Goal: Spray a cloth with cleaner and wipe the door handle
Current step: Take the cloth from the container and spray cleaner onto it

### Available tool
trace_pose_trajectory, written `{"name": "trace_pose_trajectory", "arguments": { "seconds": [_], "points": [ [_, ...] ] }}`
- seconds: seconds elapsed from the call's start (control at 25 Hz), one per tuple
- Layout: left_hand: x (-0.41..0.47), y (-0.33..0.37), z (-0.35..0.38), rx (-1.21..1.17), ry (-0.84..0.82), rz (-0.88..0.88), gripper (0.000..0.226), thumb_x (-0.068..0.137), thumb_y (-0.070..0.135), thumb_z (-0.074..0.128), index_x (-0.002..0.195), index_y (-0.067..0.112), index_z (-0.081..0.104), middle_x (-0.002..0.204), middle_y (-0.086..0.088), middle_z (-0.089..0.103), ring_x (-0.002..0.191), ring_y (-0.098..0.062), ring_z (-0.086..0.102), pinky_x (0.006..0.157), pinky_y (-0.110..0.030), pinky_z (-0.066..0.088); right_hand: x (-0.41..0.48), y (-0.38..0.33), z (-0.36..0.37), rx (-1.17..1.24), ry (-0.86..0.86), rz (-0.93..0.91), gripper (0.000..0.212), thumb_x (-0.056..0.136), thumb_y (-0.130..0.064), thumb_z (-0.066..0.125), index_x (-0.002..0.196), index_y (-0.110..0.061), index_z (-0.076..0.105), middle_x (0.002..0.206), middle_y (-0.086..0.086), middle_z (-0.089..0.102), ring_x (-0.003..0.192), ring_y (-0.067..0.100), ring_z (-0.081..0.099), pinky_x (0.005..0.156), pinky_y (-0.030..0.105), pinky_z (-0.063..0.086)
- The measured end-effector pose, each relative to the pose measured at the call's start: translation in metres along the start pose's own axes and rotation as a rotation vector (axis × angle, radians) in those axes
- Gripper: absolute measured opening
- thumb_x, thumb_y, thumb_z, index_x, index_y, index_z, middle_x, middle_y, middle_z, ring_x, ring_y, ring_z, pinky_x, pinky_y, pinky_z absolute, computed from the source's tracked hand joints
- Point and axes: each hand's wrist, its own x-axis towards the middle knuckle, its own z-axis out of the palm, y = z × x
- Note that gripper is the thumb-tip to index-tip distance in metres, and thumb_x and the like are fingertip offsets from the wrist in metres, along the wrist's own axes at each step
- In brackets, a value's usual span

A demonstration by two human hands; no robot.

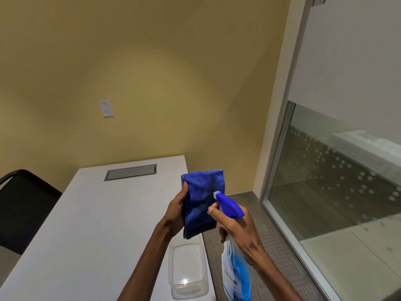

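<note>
My left hand [176, 210] holds a folded blue cloth [202, 200] upright above the table's right edge. My right hand [236, 230] grips a spray bottle [235, 270] with blue liquid by its neck. Its blue trigger head [230, 205] points at the cloth, nozzle almost touching the fabric. One finger rests on the trigger. A darker wet patch shows on the cloth near the nozzle. No door handle is in view.
A white table [86, 224] with a metal cable hatch [131, 172] lies below. A clear plastic container [187, 270] sits at its right edge. A black chair [23, 205] stands left. A glass wall [338, 170] runs along the right, with grey carpet [271, 246] between.
</note>
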Motion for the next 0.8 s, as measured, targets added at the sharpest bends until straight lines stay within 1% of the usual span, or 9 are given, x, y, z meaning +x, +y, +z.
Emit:
{"name": "trace_pose_trajectory", "arguments": {
  "seconds": [0.04,0.16,0.24,0.32,0.4,0.48,0.56,0.64,0.8],
  "points": [
    [0.0,0.0,0.001,0.008,0.0,0.001,0.066,0.085,0.064,0.049,0.128,0.018,0.067,0.119,-0.013,0.077,0.103,-0.025,0.075,0.083,-0.035,0.06,-0.001,-0.002,-0.001,-0.003,0.011,-0.002,0.031,0.082,-0.047,0.072,0.08,-0.016,0.069,0.06,0.001,0.061,0.056,0.019,0.051,0.06,0.038,0.046],
    [-0.002,-0.001,0.002,0.01,-0.017,0.007,0.06,0.087,0.064,0.048,0.122,0.021,0.071,0.114,-0.011,0.079,0.097,-0.022,0.078,0.075,-0.031,0.063,-0.005,-0.006,0.0,-0.026,0.049,-0.015,0.041,0.083,-0.049,0.07,0.073,-0.009,0.067,0.068,0.016,0.067,0.052,0.019,0.053,0.056,0.044,0.048],
    [-0.003,-0.001,0.001,0.005,-0.024,0.016,0.054,0.086,0.064,0.049,0.111,0.025,0.077,0.106,-0.007,0.082,0.092,-0.02,0.079,0.07,-0.027,0.063,-0.008,-0.006,0.0,-0.058,0.087,-0.008,0.054,0.082,-0.051,0.067,0.072,0.001,0.058,0.062,0.024,0.058,0.053,0.022,0.05,0.056,0.049,0.049],
    [-0.004,0.0,0.001,0.009,-0.019,0.023,0.053,0.085,0.064,0.049,0.109,0.027,0.078,0.104,-0.006,0.082,0.091,-0.02,0.079,0.07,-0.028,0.063,-0.01,-0.005,-0.001,-0.059,0.102,0.013,0.061,0.08,-0.055,0.066,0.07,0.004,0.054,0.055,0.02,0.052,0.051,0.022,0.048,0.055,0.047,0.048],
    [-0.004,0.001,0.001,0.035,-0.004,0.026,0.056,0.085,0.064,0.048,0.116,0.024,0.072,0.105,-0.005,0.081,0.093,-0.021,0.078,0.075,-0.031,0.062,-0.011,-0.006,-0.004,-0.013,0.066,0.033,0.053,0.079,-0.055,0.068,0.069,-0.003,0.061,0.059,0.013,0.062,0.047,0.022,0.051,0.052,0.04,0.048],
    [-0.004,0.001,0.001,0.051,-0.004,0.027,0.057,0.084,0.064,0.046,0.118,0.024,0.069,0.106,-0.005,0.08,0.095,-0.022,0.076,0.079,-0.033,0.059,-0.011,-0.007,-0.006,0.05,0.021,0.064,0.038,0.08,-0.049,0.072,0.075,-0.012,0.07,0.077,0.011,0.075,0.046,0.022,0.054,0.049,0.035,0.049],
    [-0.004,0.002,0.001,0.061,-0.01,0.022,0.059,0.084,0.065,0.046,0.12,0.023,0.068,0.107,-0.006,0.079,0.098,-0.024,0.074,0.082,-0.035,0.058,-0.012,-0.008,-0.006,0.064,0.003,0.067,0.033,0.079,-0.047,0.073,0.078,-0.015,0.071,0.085,0.016,0.074,0.045,0.021,0.055,0.047,0.032,0.049],
    [-0.006,0.001,0.001,0.054,-0.022,0.016,0.06,0.085,0.065,0.046,0.12,0.022,0.068,0.106,-0.006,0.081,0.096,-0.024,0.076,0.08,-0.035,0.06,-0.013,-0.008,-0.004,0.053,0.022,0.06,0.035,0.078,-0.05,0.072,0.077,-0.015,0.07,0.08,0.018,0.072,0.045,0.019,0.055,0.047,0.031,0.049],
    [-0.006,-0.001,-0.001,0.013,-0.032,0.021,0.057,0.087,0.063,0.047,0.118,0.021,0.07,0.102,-0.005,0.082,0.089,-0.02,0.079,0.067,-0.028,0.064,-0.016,-0.005,-0.001,0.038,0.099,0.065,0.044,0.078,-0.05,0.069,0.062,-0.012,0.057,0.054,0.004,0.057,0.043,0.017,0.053,0.048,0.033,0.048]
  ]
}}
